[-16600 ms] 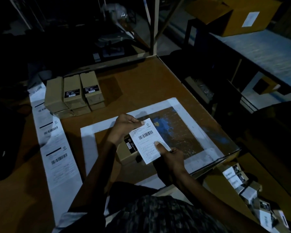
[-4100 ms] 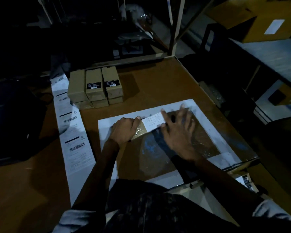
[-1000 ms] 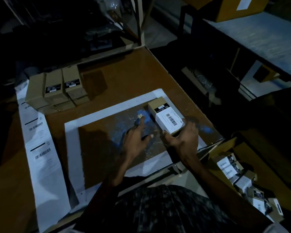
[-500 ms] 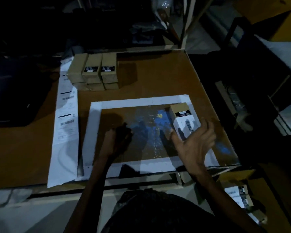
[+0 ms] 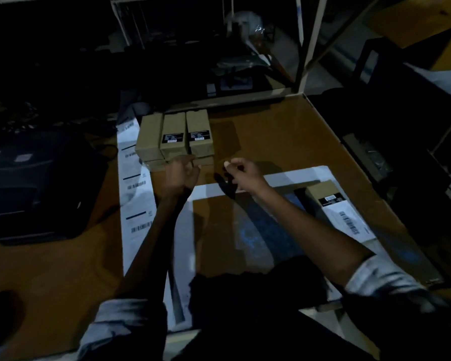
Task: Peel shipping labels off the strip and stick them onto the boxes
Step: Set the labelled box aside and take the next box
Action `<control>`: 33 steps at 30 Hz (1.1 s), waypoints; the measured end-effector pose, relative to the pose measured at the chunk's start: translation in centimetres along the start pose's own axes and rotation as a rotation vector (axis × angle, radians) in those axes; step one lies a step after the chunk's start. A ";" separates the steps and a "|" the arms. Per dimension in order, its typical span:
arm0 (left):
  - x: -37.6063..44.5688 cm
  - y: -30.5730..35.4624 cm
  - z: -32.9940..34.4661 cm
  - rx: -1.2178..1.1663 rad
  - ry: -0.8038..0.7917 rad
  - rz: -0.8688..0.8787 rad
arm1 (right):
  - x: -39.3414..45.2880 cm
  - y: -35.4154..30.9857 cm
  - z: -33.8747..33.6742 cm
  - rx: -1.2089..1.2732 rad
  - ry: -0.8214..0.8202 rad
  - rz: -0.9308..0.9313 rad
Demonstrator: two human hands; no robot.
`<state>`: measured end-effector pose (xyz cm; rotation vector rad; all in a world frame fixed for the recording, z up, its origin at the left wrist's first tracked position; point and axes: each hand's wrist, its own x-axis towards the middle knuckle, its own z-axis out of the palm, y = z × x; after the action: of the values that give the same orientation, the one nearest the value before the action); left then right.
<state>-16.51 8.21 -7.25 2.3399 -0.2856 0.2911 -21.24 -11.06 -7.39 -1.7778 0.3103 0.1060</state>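
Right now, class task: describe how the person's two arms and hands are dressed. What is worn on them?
Both hands, the left hand and right hand, are bare, with no gloves. No rings or watch can be made out in the dim light. The forearms are bare too. Light-coloured sleeves are pushed up near the elbows: the left sleeve and the right sleeve.

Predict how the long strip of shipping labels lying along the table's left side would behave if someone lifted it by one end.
The label strip is thin, flat paper, so it would probably droop rather than stay stiff. It looks light for its length and might swing or twist. Since it runs past the stack of boxes and over the near table edge, a pull would likely drag it along.
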 end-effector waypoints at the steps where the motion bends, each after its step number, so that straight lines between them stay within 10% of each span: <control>1: 0.5 -0.2 -0.1 0.070 0.004 0.018 | 0.9 -0.7 0.8 0.092 -0.018 0.060; 18: 3.1 -1.9 0.9 -0.195 0.048 0.011 | 7.8 -3.7 7.6 0.481 0.328 0.254; 33: -9.9 2.4 0.8 -0.642 0.138 -0.201 | -13.5 3.5 -0.7 0.510 0.196 0.224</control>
<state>-26.51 7.15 -9.15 1.6896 -0.0576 0.2190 -35.13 -10.40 -7.28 -1.2448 0.6199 0.0082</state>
